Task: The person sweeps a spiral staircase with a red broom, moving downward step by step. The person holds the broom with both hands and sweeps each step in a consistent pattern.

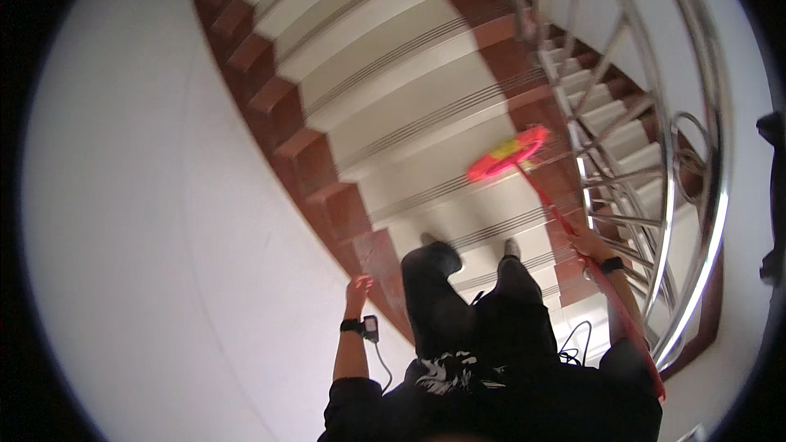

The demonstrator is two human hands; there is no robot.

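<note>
My right hand is closed around the red handle of a broom. The handle's upper end runs back past my right forearm. Ahead of my feet, the pink and yellow broom head is over a pale stair tread near the railing side; motion blur hides whether its bristles touch. Beside the white wall, my left hand hangs empty with loosely bent fingers. A black strap with a small device and a cable is on my left wrist. My legs are on the stairs, one knee raised.
Pale steps with dark grooved strips and red-brown borders curve ahead. A smooth white wall bounds the left. On the right stands a shiny metal railing, with another stair flight beyond its bars. A black cable loops by my right hip.
</note>
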